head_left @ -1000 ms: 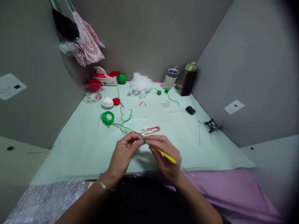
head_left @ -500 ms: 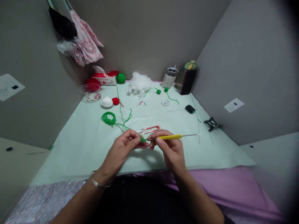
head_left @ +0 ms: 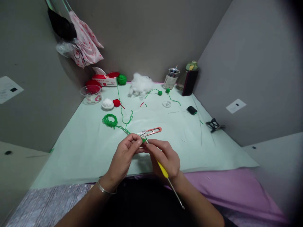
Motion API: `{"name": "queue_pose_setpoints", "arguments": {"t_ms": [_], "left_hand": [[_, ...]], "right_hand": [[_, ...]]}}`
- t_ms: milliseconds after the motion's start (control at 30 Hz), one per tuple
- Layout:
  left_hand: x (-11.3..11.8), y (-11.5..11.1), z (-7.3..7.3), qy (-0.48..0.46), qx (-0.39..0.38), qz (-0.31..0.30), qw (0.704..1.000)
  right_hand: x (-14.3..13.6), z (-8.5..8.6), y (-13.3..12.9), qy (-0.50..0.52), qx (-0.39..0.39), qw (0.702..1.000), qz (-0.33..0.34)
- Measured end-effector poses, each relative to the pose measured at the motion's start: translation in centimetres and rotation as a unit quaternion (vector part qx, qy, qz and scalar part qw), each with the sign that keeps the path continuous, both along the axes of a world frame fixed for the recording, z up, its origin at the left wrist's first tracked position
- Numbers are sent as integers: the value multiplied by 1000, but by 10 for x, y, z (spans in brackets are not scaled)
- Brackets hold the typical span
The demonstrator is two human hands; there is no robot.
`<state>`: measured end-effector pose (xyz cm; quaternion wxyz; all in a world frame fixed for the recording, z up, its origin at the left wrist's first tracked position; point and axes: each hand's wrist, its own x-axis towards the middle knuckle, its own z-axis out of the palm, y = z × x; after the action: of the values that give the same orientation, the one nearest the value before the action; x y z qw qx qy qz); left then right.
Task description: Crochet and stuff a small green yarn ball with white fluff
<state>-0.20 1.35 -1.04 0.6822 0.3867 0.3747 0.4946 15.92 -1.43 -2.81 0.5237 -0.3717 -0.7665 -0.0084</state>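
Pinched between the fingers of my left hand [head_left: 127, 149] is a small green crochet piece [head_left: 144, 140]. My right hand [head_left: 167, 159] is closed on a crochet hook [head_left: 163, 169] with a yellow handle; one metal end meets the green piece, the other slants down toward my body. Green yarn [head_left: 123, 128] runs from the piece to a loose coil [head_left: 110, 120] on the left. Just beyond my fingertips lie thread snips [head_left: 151, 130] with orange handles. My fingers partly hide the green piece.
White stuffing [head_left: 141, 84] sits at the back, near a green yarn ball [head_left: 121, 79]. A can of pens [head_left: 170, 78], a bottle [head_left: 191, 66] and a phone [head_left: 190, 83] stand back right. On the left are a plastic tub [head_left: 91, 94] and a white ball [head_left: 107, 104]. A black clip [head_left: 214, 125] lies right.
My right hand has turned the hook from nearly level to slanting down toward me, and its tip has come to the green piece. My left hand keeps its pinch.
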Motion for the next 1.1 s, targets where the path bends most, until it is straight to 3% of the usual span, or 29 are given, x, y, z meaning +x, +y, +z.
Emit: {"name": "queue_pose_setpoints", "arguments": {"t_ms": [233,567,800,1100], "left_hand": [[-2,-1,0,6,-1,-36,999],[-3,-1,7,5,-25,-25,999],[-1,-2,8,-17,-40,-29,999],[7,-7,8,-38,-16,-55,998]], "right_hand": [[0,16,5,164,-153,972,76],[4,12,10,394,-323,846,156],[2,13,14,475,-365,773,208],[-7,14,14,476,-358,760,260]]}}
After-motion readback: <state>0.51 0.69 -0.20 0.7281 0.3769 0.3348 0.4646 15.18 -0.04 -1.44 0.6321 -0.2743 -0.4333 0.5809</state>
